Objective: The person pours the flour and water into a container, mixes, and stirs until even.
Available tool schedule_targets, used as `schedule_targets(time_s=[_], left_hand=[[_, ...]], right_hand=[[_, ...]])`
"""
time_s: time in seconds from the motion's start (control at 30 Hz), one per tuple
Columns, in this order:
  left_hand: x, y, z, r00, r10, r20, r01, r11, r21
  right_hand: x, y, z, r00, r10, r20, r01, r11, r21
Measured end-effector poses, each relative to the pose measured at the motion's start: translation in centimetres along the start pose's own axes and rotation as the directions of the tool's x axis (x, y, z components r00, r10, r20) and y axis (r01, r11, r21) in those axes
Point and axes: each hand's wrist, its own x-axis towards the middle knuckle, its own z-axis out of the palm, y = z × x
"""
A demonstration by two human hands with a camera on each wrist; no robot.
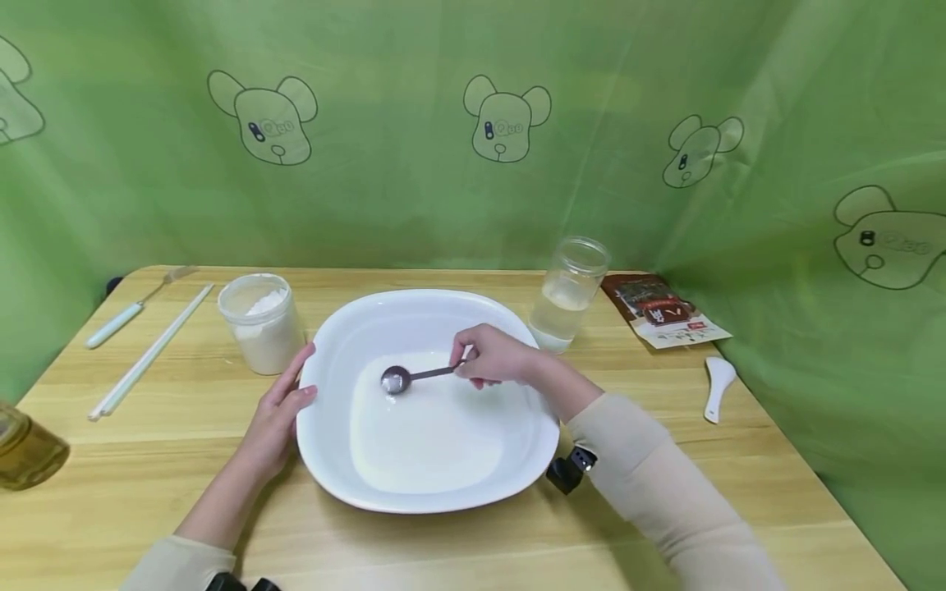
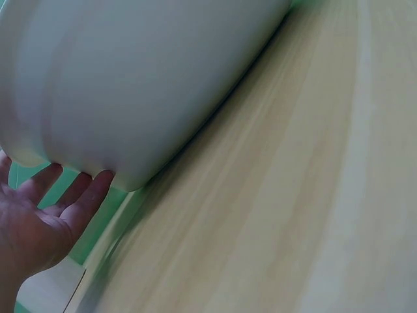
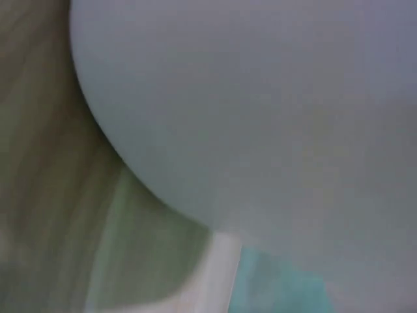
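Observation:
A white basin [image 1: 436, 419] with a rounded rectangular rim stands on the wooden table; whether its bright floor bears a white layer, I cannot tell. My left hand [image 1: 277, 414] holds its left rim, and in the left wrist view the fingers [image 2: 94, 195] touch its outer wall. Over the inside of the basin, my right hand [image 1: 491, 357] pinches the handle of a dark metal spoon [image 1: 395, 379], whose bowl points left. The right wrist view shows only the basin's outside [image 3: 247, 117] and hides the right hand.
Left of the basin stands a jar of white powder [image 1: 262, 328], with pale chopsticks [image 1: 158, 349], a fork [image 1: 121, 320] and an amber jar [image 1: 29, 451] farther left. To the right are a glass jar of clear liquid [image 1: 565, 295], a brown packet [image 1: 661, 308] and a white spoon [image 1: 717, 386].

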Motion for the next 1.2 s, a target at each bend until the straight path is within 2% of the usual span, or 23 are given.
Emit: schedule_targets(time_s=[0.1,0.23,0.3,0.4,0.57,0.77,0.9,1.0,1.1,1.2], left_hand=[[0.0,0.0,0.0,1.000,0.003,-0.002,-0.003,1.000,0.005],[-0.1,0.0,0.0,1.000,0.004,-0.004,-0.004,1.000,0.007],[-0.1,0.0,0.0,1.000,0.001,-0.008,-0.001,1.000,0.008],[0.0,0.0,0.0,1.000,0.000,-0.012,0.001,1.000,0.012],[0.1,0.0,0.0,1.000,0.000,-0.005,0.000,1.000,0.012],[0.1,0.0,0.1,1.000,-0.005,-0.006,0.005,1.000,0.012],[0.1,0.1,0.1,1.000,0.008,0.001,-0.008,1.000,0.005],[0.0,0.1,0.2,1.000,0.015,0.007,-0.015,1.000,-0.003],[-0.1,0.2,0.2,1.000,0.012,0.003,-0.012,1.000,0.000],[-0.1,0.1,0.1,1.000,0.003,-0.001,-0.003,1.000,0.006]], right_hand=[[-0.2,-0.4,0.9,0.994,-0.024,0.105,0.022,1.000,0.021],[-1.3,-0.7,1.2,0.974,-0.041,0.221,0.039,0.999,0.017],[-2.0,-0.7,0.9,0.965,-0.045,0.259,0.047,0.999,-0.002],[-3.2,-0.6,0.1,0.961,-0.035,0.274,0.049,0.998,-0.043],[-5.0,-0.1,-1.7,0.976,0.004,0.220,0.016,0.996,-0.089],[-5.6,0.4,-3.7,0.997,0.045,0.069,-0.035,0.991,-0.131],[-4.7,0.5,-4.4,0.997,0.066,-0.051,-0.073,0.986,-0.152],[-3.7,0.7,-4.3,0.993,0.053,-0.107,-0.070,0.984,-0.164],[-2.3,0.7,-3.9,0.993,0.033,-0.115,-0.052,0.985,-0.165],[-1.0,0.4,-3.1,0.997,0.013,-0.081,-0.024,0.990,-0.142]])
